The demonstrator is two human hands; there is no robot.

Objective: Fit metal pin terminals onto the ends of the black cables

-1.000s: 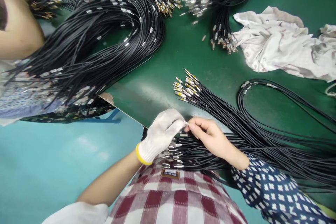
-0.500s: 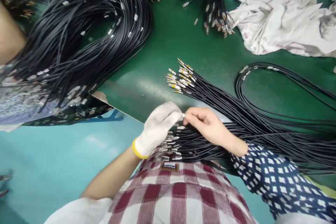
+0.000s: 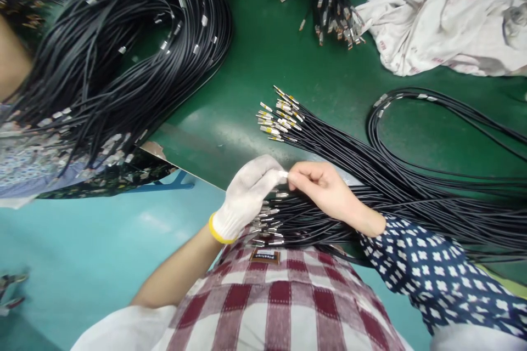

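My left hand (image 3: 248,193), in a white knit glove with a yellow cuff, pinches the small silvery end of a cable (image 3: 284,174). Fingertip to fingertip with it, my bare right hand (image 3: 329,191) grips the same cable just behind that end; its fingers cover most of the piece. Below both hands lies a bundle of black cables (image 3: 313,225) with bare metal ends pointing left. Another bundle (image 3: 329,134) rests above them on the green table, its metal ends banded in yellow.
A large coil of black cables (image 3: 206,49) lies at upper left, beside another person's arm (image 3: 12,60). More cable ends (image 3: 337,22) hang at the top. A crumpled white cloth (image 3: 436,22) sits at upper right. The green table (image 3: 247,66) has its edge near my left hand.
The view has shifted slightly, so the table things appear a little higher and further left. Both hands keep their pinch at the same spot, with less of the silvery end showing.
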